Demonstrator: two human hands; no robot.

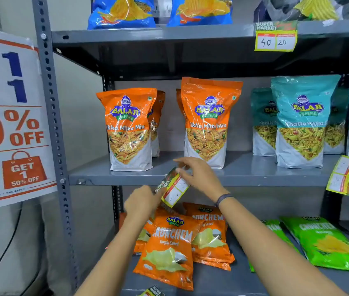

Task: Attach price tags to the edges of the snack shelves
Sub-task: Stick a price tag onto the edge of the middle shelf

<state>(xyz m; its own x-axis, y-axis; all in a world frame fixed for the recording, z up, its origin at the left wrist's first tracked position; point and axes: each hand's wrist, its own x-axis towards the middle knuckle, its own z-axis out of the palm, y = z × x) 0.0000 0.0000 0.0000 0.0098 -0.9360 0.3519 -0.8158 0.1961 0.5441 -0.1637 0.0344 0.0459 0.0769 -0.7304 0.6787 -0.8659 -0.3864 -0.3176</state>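
At the middle shelf (254, 178) edge, a tilted price tag (172, 189), yellow-bordered with white boxes and handwritten numbers, is pinched between the left hand (141, 201) and right hand (197, 176).

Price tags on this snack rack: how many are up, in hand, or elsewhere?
On shelf edges: 2, top-shelf tag, tilted tag.
In hand: 1, held tag under the right hand.
Cut off at the bottom: 1, bottom tag.
Total: 4.
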